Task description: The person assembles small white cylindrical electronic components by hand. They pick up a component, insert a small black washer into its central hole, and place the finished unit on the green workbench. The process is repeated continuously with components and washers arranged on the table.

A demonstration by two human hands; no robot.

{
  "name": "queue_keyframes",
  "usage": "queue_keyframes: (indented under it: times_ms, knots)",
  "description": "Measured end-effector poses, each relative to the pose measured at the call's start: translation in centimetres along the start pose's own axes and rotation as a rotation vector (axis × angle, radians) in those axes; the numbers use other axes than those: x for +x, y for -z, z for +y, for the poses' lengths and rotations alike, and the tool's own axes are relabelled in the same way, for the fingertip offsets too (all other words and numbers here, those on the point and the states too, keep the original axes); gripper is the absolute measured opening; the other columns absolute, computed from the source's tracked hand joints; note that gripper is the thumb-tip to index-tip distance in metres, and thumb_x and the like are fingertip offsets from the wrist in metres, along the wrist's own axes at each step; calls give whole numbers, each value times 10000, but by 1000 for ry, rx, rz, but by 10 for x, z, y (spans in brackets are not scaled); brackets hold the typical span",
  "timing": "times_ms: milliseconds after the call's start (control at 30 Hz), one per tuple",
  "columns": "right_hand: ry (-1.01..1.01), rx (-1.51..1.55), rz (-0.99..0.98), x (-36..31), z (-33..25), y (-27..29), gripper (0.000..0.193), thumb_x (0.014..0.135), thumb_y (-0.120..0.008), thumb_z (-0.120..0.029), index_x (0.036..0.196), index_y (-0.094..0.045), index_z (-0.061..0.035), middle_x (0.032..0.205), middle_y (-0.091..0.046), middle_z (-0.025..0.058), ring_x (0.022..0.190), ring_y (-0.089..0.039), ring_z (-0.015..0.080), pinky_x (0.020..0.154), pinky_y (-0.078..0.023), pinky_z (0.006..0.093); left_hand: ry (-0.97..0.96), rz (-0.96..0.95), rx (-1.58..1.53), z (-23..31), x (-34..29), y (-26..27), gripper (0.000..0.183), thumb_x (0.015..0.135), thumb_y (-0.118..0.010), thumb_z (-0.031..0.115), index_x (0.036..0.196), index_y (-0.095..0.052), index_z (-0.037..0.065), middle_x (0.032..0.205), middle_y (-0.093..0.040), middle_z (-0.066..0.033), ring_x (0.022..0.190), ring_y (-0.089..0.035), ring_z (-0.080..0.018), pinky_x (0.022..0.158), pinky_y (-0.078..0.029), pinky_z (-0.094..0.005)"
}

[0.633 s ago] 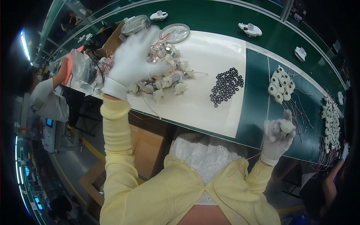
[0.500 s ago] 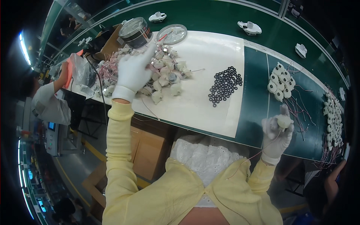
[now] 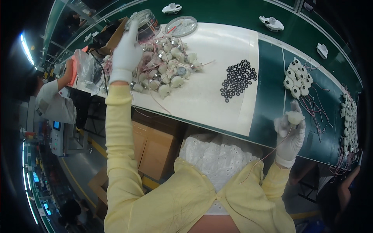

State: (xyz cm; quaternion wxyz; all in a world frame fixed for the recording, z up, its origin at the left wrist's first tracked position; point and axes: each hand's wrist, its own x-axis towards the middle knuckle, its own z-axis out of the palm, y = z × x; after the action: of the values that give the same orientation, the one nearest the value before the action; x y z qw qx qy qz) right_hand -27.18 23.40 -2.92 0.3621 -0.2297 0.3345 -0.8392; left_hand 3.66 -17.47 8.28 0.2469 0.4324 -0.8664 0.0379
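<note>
My left hand (image 3: 126, 58), in a white glove, reaches to the near rim of a round clear tub (image 3: 149, 24) at the back left. One finger is stretched out there; the other fingers are partly hidden. Below and right of that hand lies a heap of small white motor-like parts (image 3: 176, 81) with metal cans and pink wires. On the right, my gloved right hand (image 3: 289, 136) holds up one white motor-like part (image 3: 295, 117) between its fingers, near the table's front edge. A thin wire hangs from it toward my lap.
A round clear lid (image 3: 181, 26) lies beside the tub. Many black rings (image 3: 237, 79) are spread mid-table. White parts with black rings (image 3: 298, 79) stand grouped at right, with another row (image 3: 349, 124) beyond. White housings (image 3: 271, 23) sit on the green belt. A person (image 3: 58, 95) works at left.
My left hand has moved from above the heap, back and left to the tub. My right hand still holds the white part. The whole view has shifted slightly.
</note>
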Motion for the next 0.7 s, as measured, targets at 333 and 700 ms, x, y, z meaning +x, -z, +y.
queue_keyframes:
  times_ms: [333, 700]
  knots:
    - [-80, -134, 18, -2, 0, -9, 747, 1042, -685, -441, 1522, -468, 89, 1077, -688, 99, 822, -581, 140, 616, -444, 243, -143, -119, 143, -26, 32, -5, 808, 886, -762, 504, 1591, -467, 243, 1449, -616, -286, 1322, -628, -452, 1088, -518, -513]
    - [-176, -341, -13, -6, -9, -20, 776, 1010, -704, -477, 1490, -512, 101, 1065, -699, 104, 835, -658, 130, 593, -465, 204, -70, -69, -104, 14, 58, 73, 667, 969, -707, 264, 1600, -511, 176, 1447, -656, -200, 1336, -626, -269, 1116, -466, -354]
